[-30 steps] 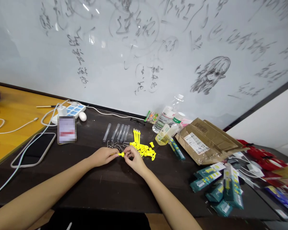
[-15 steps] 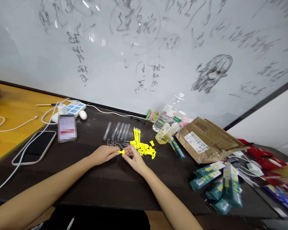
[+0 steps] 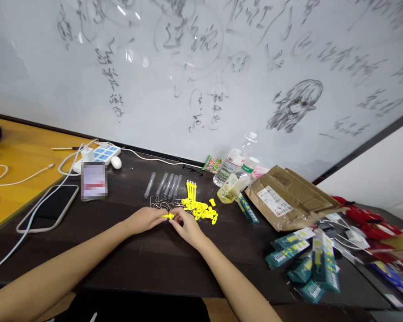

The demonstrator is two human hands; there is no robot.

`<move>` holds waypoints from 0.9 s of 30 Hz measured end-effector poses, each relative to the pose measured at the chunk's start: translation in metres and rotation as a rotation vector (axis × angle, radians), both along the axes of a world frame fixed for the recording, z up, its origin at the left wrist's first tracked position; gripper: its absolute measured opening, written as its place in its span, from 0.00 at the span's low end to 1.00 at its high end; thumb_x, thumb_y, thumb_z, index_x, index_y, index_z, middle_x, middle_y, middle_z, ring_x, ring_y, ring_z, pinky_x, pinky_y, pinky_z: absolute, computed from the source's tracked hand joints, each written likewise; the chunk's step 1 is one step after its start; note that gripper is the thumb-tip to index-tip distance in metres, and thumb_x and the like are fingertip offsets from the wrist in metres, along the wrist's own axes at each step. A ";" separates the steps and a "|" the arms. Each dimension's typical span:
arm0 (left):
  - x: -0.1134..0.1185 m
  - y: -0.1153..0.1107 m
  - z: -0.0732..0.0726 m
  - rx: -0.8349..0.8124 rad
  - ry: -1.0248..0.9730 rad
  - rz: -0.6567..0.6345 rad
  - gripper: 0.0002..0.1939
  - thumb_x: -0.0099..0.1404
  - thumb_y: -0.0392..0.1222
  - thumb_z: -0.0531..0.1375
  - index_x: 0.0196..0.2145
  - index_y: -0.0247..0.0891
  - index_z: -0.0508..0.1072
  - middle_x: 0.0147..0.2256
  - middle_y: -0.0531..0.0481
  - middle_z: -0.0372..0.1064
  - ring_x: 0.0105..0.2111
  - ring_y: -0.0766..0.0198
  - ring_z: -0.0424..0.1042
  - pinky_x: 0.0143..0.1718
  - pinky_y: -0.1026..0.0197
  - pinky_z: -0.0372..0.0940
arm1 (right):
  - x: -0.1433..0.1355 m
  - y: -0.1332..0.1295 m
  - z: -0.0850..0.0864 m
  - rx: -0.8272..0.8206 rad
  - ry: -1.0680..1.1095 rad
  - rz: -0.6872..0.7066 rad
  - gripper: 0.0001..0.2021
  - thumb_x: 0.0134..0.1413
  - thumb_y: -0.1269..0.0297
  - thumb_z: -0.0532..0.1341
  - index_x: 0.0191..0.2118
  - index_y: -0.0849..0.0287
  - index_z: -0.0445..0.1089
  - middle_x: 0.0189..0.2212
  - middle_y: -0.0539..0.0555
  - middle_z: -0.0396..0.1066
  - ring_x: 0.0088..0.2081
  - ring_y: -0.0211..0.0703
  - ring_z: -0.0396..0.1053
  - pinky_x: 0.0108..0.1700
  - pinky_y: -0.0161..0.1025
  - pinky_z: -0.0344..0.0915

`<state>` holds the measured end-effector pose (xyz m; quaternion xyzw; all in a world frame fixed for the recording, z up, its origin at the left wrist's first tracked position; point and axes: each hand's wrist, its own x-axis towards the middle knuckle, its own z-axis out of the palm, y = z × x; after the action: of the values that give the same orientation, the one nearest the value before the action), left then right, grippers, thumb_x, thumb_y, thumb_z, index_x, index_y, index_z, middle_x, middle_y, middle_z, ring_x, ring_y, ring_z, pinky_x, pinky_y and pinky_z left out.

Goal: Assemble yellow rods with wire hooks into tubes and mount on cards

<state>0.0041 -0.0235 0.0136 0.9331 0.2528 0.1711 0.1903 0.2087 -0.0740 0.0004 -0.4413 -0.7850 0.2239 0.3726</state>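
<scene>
A slim yellow plastic piece [image 3: 167,216] lies sideways between my two hands, just above the dark table. My left hand [image 3: 144,220] pinches its left part between thumb and fingers. The thumb and fingers of my right hand [image 3: 188,226] close round its right end and partly hide it. Bent metal wires [image 3: 159,203] lie just beyond my left fingers. Behind them are several clear tubes [image 3: 169,184] in a row. Several yellow rods [image 3: 191,191] stand side by side to the right, and a heap of small yellow parts [image 3: 203,210] sits beside my right hand.
To the left are a phone [image 3: 50,208], a blurred-out screen [image 3: 94,181] and a power strip [image 3: 105,153] with white cables. Plastic bottles [image 3: 230,185], a cardboard parcel [image 3: 289,197] and several teal boxes [image 3: 324,261] occupy the right side. A whiteboard [image 3: 147,112] rises behind.
Both hands have shifted slightly down in the view with the yellow piece. My right fingers have closed in and cover more of its right end.
</scene>
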 end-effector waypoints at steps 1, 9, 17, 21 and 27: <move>0.000 0.000 0.000 0.001 0.000 -0.004 0.16 0.70 0.49 0.44 0.39 0.41 0.68 0.33 0.51 0.72 0.33 0.63 0.72 0.32 0.67 0.59 | 0.000 0.000 0.000 -0.002 -0.010 -0.002 0.10 0.54 0.65 0.57 0.44 0.54 0.63 0.29 0.49 0.66 0.29 0.38 0.65 0.35 0.37 0.63; -0.002 -0.002 -0.002 0.066 -0.007 0.015 0.14 0.68 0.49 0.47 0.43 0.42 0.67 0.33 0.51 0.73 0.31 0.62 0.73 0.31 0.67 0.59 | -0.003 -0.001 -0.002 -0.016 -0.024 0.006 0.10 0.54 0.65 0.57 0.43 0.54 0.63 0.29 0.49 0.66 0.28 0.38 0.65 0.33 0.36 0.63; 0.001 -0.004 0.002 0.100 -0.031 0.218 0.25 0.64 0.58 0.50 0.55 0.48 0.60 0.39 0.53 0.74 0.28 0.64 0.73 0.31 0.67 0.60 | 0.007 -0.004 0.024 0.166 -0.109 -0.080 0.11 0.55 0.64 0.57 0.46 0.54 0.64 0.38 0.55 0.68 0.43 0.46 0.64 0.47 0.45 0.59; -0.002 0.000 0.006 0.082 -0.055 0.325 0.25 0.65 0.57 0.48 0.58 0.51 0.59 0.29 0.57 0.74 0.24 0.65 0.72 0.29 0.68 0.58 | 0.019 0.003 0.026 0.247 -0.128 -0.339 0.09 0.56 0.69 0.52 0.42 0.57 0.65 0.37 0.56 0.68 0.42 0.47 0.62 0.45 0.45 0.59; -0.004 0.000 0.011 0.060 -0.044 0.270 0.24 0.68 0.54 0.46 0.59 0.52 0.57 0.35 0.57 0.75 0.29 0.65 0.73 0.31 0.68 0.60 | 0.016 0.008 0.012 0.284 -0.435 -0.315 0.10 0.52 0.72 0.56 0.40 0.55 0.69 0.39 0.56 0.66 0.44 0.49 0.60 0.45 0.45 0.58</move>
<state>-0.0004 -0.0237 0.0247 0.8918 0.3666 0.2233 0.1432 0.2244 -0.0656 0.0126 -0.5388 -0.7918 -0.0483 0.2836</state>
